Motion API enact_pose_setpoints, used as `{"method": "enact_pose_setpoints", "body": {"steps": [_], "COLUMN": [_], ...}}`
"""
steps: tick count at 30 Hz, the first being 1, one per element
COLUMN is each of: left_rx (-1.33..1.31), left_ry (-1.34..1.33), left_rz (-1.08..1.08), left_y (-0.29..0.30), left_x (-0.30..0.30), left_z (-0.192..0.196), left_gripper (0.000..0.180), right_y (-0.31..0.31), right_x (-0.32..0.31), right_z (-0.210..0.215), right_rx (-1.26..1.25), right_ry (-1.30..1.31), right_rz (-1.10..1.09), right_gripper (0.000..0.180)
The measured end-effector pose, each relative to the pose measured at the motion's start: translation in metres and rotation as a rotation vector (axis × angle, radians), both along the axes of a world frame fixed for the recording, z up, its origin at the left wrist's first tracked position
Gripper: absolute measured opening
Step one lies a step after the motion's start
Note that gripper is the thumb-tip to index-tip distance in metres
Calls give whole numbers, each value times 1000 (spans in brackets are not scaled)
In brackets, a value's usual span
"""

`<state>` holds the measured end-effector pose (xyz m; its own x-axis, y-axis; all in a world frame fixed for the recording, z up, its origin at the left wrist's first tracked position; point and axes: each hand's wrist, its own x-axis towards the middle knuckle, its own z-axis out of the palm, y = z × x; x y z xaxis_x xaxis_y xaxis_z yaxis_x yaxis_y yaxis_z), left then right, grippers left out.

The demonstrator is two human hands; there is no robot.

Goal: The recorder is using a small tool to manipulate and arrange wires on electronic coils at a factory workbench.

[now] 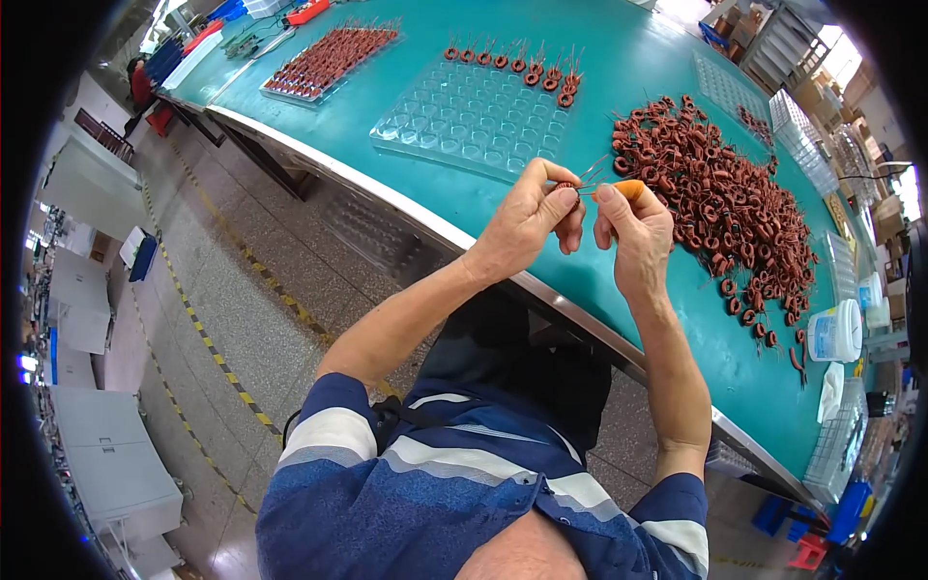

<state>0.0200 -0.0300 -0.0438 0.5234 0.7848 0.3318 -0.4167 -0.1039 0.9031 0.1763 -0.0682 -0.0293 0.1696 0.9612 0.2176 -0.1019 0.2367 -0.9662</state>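
Note:
Between the thumb and fingers of my left hand (519, 218) is a small red-brown toroidal coil (566, 187), its thin wire leads sticking out to the right. My right hand (638, 232) is closed in a pinch on the ends of those leads, and an orange cover (630, 189) wraps one of its fingers. Both hands hover over the near edge of the green table. Just beyond them lies a clear plastic tray (435, 121) with round pockets; coils with upright leads (517, 65) fill its far row and part of the right side.
To the right spreads a large heap of loose coils (715, 184). A full tray of coils (333, 60) sits at the far left. Along the right edge stand a white tub (835, 334), clear trays (839, 440) and another partly filled tray (730, 92). The table's pale front edge (425, 218) runs before me.

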Motion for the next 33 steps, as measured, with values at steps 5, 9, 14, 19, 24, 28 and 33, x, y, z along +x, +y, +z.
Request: {"method": "enact_pose_setpoints", "body": {"steps": [5,9,14,19,24,28,33], "left_rx": [107,164,182,142,127,108,405], "left_ry": [179,283,243,67,144,163,300], "left_rz": [31,-14,-28,-80,-90,-137,228], "left_y": [-1,-5,-4,-7,2,10,45], "left_x": [-6,-7,-9,-12,-14,-16,-42], "left_z": [0,2,-6,-13,-17,-12,-17], "left_gripper": [16,19,23,21,28,44,42], "right_y": [-3,0,-1,-1,2,1,36], "right_x": [-9,-2,-3,-1,-3,-2,-5], "right_z": [1,-1,0,0,-6,-8,24], "right_rx": [143,124,93,65,54,53,18], "right_ry": [-36,-83,-36,13,-110,-122,-387], "right_rz": [-70,-14,-1,82,14,38,-35], "right_gripper": [24,19,19,18,18,15,15]}}
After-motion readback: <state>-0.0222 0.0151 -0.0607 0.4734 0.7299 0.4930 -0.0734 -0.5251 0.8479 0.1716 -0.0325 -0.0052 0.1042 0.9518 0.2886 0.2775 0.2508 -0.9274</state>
